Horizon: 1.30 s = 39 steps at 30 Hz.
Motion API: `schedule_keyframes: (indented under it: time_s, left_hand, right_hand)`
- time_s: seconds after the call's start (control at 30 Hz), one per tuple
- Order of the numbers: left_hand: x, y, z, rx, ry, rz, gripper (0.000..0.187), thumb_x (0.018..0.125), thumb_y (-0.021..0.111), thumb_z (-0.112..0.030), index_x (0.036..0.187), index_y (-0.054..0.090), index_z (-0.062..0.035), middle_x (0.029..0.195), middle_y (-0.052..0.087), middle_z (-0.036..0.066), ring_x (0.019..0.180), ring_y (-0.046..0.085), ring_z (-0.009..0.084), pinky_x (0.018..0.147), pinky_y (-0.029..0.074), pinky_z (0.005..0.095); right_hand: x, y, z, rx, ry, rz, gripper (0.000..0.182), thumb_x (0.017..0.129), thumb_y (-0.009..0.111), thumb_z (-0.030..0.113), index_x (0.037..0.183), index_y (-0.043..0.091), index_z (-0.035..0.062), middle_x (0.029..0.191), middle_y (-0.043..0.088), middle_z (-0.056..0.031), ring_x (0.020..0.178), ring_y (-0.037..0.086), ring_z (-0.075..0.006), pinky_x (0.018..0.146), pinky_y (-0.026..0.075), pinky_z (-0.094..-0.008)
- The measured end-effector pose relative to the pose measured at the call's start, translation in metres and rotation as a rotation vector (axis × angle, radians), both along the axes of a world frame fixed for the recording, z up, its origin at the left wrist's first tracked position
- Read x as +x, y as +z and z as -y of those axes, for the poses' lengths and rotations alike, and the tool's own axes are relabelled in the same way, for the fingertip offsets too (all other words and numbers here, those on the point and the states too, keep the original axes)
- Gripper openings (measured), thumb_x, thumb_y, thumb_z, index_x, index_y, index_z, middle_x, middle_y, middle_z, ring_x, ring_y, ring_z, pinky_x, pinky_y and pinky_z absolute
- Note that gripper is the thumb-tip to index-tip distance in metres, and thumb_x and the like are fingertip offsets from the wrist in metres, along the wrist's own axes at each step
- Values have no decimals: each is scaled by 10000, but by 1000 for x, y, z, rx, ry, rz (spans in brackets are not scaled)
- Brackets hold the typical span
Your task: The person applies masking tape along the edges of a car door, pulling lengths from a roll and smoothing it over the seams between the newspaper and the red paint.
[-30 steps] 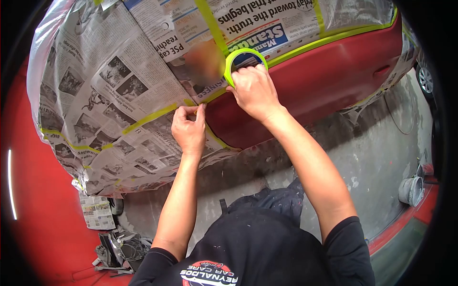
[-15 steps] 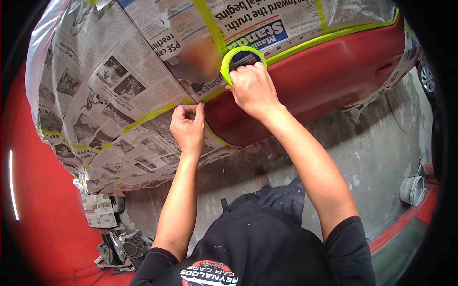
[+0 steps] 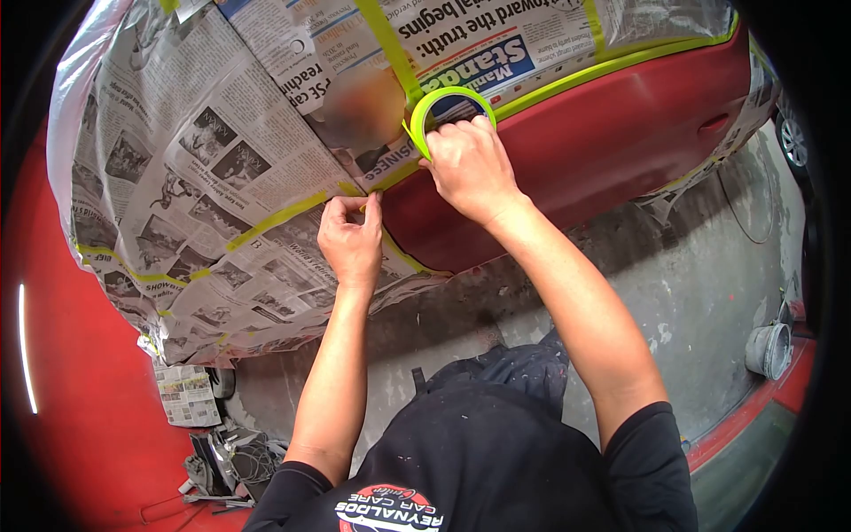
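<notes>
My right hand (image 3: 472, 170) grips a roll of yellow-green masking tape (image 3: 417, 133) by its lower right side, against the newspaper just above a dull red car panel (image 3: 576, 168). Lower and to the left, my left hand (image 3: 350, 244) is closed in a pinch, and a bit of yellow tape shows between thumb and fingers. Its fingertips are at the panel's left corner, where several tape strips meet. Newspaper sheets (image 3: 266, 133) cover the body around the panel, joined and edged by the same tape. Part of the roll is hidden behind my right fingers.
A grey, paint-marked floor (image 3: 656, 328) lies below the car. On the right stands a white bucket (image 3: 768, 350) beside a red edge. A pile of parts and wires (image 3: 235, 461) is at lower left, near a red surface (image 3: 80, 399). A car wheel (image 3: 792, 146) shows at far right.
Both hands hold nearly the same positions and grips. The view has shifted very slightly; nothing has been let go.
</notes>
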<state>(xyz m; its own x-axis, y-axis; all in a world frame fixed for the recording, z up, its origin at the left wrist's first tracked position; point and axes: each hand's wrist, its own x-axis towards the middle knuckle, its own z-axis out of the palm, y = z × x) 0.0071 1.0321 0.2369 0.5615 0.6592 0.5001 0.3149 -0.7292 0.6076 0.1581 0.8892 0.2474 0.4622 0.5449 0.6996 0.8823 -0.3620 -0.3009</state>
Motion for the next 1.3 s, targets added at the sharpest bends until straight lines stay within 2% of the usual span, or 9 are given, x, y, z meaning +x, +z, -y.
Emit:
schedule_keyframes:
  time_s: [0.47, 0.57, 0.8, 0.9, 1.0, 1.03, 1.13, 1.17, 1.3]
  left_hand:
    - [0, 6, 1, 0, 13, -43, 250, 835, 833, -203, 777, 663, -29, 714, 619, 86, 617, 580, 202, 609, 477, 345]
    - [1, 9, 1, -13, 26, -66, 265, 825, 840, -209, 767, 654, -28, 712, 629, 96, 619, 590, 220, 615, 485, 354]
    - [4, 18, 1, 49, 34, -125, 380, 797, 866, -254, 695, 586, -18, 678, 632, 134, 601, 598, 297, 624, 499, 405]
    - [2, 25, 0, 87, 97, -209, 458, 783, 884, -296, 664, 543, -13, 636, 611, 134, 566, 582, 293, 601, 494, 411]
    - [-4, 34, -4, 14, 138, -280, 543, 781, 903, -343, 630, 496, -17, 560, 564, 81, 507, 480, 160, 547, 464, 327]
    - [-4, 35, -5, 41, 131, -260, 537, 775, 912, -364, 637, 521, -24, 556, 556, 77, 501, 468, 152, 534, 451, 322]
    - [0, 37, 4, 151, 35, -226, 496, 767, 900, -356, 652, 535, -40, 626, 601, 109, 538, 566, 270, 562, 481, 389]
    - [3, 34, 2, 217, -16, -217, 447, 780, 885, -322, 672, 549, -48, 646, 607, 91, 555, 583, 273, 567, 482, 380]
    - [10, 32, 1, 250, -16, -207, 381, 791, 865, -274, 712, 561, -58, 682, 616, 89, 588, 602, 291, 579, 485, 387]
  right_hand:
    - [0, 0, 0, -16, -1, 4, 186, 799, 780, 198, 771, 641, 78, 738, 651, -87, 783, 654, -290, 800, 445, -438]
    - [-2, 3, 1, -39, -8, -5, 23, 790, 657, 73, 778, 668, 90, 752, 681, -89, 783, 681, -268, 847, 466, -419]
    - [-4, 4, 0, -49, -22, -25, 27, 789, 658, 80, 791, 681, 95, 759, 685, -84, 792, 682, -262, 860, 467, -414]
    - [-4, 4, -1, -51, -25, -26, 27, 792, 658, 88, 795, 682, 99, 766, 687, -80, 797, 682, -259, 866, 466, -411]
    - [-5, 4, -1, -64, -37, -24, 27, 797, 657, 95, 800, 683, 100, 780, 691, -77, 808, 682, -254, 868, 468, -410]
    - [-5, 4, -1, -64, -41, -24, 27, 798, 657, 97, 803, 684, 100, 786, 693, -77, 814, 683, -253, 868, 469, -409]
    - [-4, 3, -1, -28, -43, -13, 86, 797, 728, 144, 801, 661, 90, 772, 672, -81, 808, 667, -276, 825, 460, -427]
    - [-5, 3, -1, -11, -39, -9, 140, 797, 763, 167, 799, 649, 85, 762, 661, -84, 803, 659, -289, 804, 456, -436]
    - [-10, 5, 9, -36, -44, -57, 30, 786, 669, 88, 814, 677, 95, 802, 687, -85, 834, 673, -265, 847, 471, -419]
